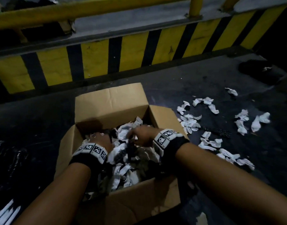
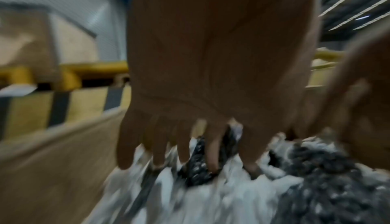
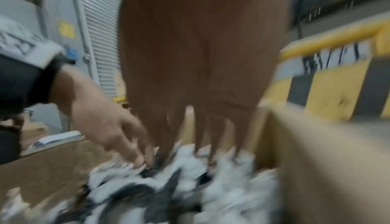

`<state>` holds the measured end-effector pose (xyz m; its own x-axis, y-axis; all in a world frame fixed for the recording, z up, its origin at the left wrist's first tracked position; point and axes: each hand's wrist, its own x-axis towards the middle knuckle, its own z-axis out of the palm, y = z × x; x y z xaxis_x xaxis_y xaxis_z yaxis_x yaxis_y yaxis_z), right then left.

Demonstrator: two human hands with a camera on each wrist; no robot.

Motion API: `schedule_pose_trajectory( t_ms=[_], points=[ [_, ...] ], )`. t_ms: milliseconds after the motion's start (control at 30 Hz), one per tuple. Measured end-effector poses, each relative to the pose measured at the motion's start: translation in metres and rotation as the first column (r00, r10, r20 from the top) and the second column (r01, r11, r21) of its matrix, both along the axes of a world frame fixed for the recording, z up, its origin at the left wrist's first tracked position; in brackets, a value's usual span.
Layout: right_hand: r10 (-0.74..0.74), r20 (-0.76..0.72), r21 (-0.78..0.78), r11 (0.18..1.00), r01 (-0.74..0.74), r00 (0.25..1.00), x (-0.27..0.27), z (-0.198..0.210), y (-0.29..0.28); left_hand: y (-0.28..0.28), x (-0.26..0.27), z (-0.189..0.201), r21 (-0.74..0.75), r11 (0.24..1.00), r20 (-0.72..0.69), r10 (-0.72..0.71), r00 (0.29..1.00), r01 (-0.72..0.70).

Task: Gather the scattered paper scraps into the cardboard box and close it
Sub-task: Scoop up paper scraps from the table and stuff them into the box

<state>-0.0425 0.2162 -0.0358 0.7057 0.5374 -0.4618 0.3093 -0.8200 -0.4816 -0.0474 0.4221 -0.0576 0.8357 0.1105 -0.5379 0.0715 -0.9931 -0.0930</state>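
Observation:
An open cardboard box [image 1: 110,101] stands on the dark floor, holding a heap of crumpled white and dark paper scraps [image 1: 123,132]. Both hands are inside it. My left hand [image 1: 103,140] has its fingers [image 2: 183,144] straight and spread, tips pushed into the scraps [image 2: 211,194] near the box wall [image 2: 52,152]. My right hand [image 1: 140,135] points its straight fingers [image 3: 200,127] down onto the heap [image 3: 221,186], beside the left hand [image 3: 109,127]. Neither hand visibly holds anything. More white scraps [image 1: 190,123] lie scattered on the floor right of the box, some farther out [image 1: 259,120].
A yellow-and-black striped kerb [image 1: 133,51] with a yellow rail [image 1: 90,8] runs behind the box. A dark object [image 1: 259,70] lies at the far right. Crinkled black plastic [image 1: 7,159] lies on the floor to the left. The box flaps stand open.

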Motion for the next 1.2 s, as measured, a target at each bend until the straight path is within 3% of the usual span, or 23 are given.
schedule_pose_trajectory(
  t_ms=[67,167,233,333,400,467,567,667,733,833,933,1033,1100,1200],
  points=[
    [-0.048,0.205,0.155,0.988,0.016,0.978,-0.008,0.029,-0.041,-0.028,0.004,0.025,-0.031,0.999,0.145,0.035,0.989,-0.03],
    [-0.225,0.329,0.201,0.966,0.165,0.917,-0.028,0.044,-0.126,-0.096,0.01,0.053,-0.155,0.981,0.271,-0.07,0.96,0.115],
    [-0.341,0.323,0.093,0.94,0.329,0.883,-0.045,0.033,-0.192,-0.156,0.006,0.064,-0.265,0.938,0.32,-0.131,0.938,0.221],
    [-0.513,0.206,-0.198,0.813,0.548,0.834,-0.086,-0.002,-0.285,-0.248,-0.003,0.063,-0.389,0.833,0.364,-0.254,0.896,0.394],
    [-0.596,0.143,-0.387,0.701,0.598,0.791,-0.122,-0.033,-0.332,-0.307,-0.016,0.05,-0.454,0.763,0.36,-0.316,0.878,0.461],
    [-0.694,0.098,-0.471,0.599,0.647,0.713,-0.158,-0.069,-0.365,-0.358,-0.035,0.018,-0.489,0.742,0.285,-0.361,0.888,0.458],
    [-0.777,-0.011,-0.489,0.553,0.675,0.629,-0.191,-0.115,-0.392,-0.408,-0.062,-0.052,-0.437,0.837,0.052,-0.342,0.938,0.33],
    [-0.774,-0.005,-0.409,0.579,0.706,0.633,-0.193,-0.144,-0.398,-0.424,-0.081,-0.111,-0.29,0.942,-0.114,-0.209,0.971,0.169],
    [-0.763,0.005,-0.29,0.617,0.731,0.646,-0.185,-0.154,-0.401,-0.429,-0.089,-0.132,-0.275,0.957,-0.097,-0.125,0.987,0.094],
    [-0.741,0.0,-0.142,0.664,0.734,0.671,-0.161,-0.159,-0.403,-0.445,-0.09,-0.145,-0.279,0.943,0.026,-0.183,0.983,0.183],
    [-0.746,0.051,0.016,0.666,0.746,0.664,-0.123,-0.161,-0.405,-0.474,-0.074,-0.143,-0.409,0.866,0.137,-0.252,0.958,0.287],
    [-0.795,0.096,0.188,0.606,0.773,0.599,-0.084,-0.156,-0.417,-0.496,-0.047,-0.129,-0.546,0.769,0.198,-0.269,0.943,0.333],
    [-0.81,0.155,0.261,0.586,0.767,0.566,-0.066,-0.148,-0.43,-0.498,-0.023,-0.115,-0.518,0.787,0.284,-0.211,0.935,0.335],
    [-0.794,0.31,0.264,0.6,0.755,0.522,-0.055,-0.139,-0.449,-0.484,0.013,-0.096,-0.401,0.879,0.393,-0.089,0.915,0.258]
  ],
)
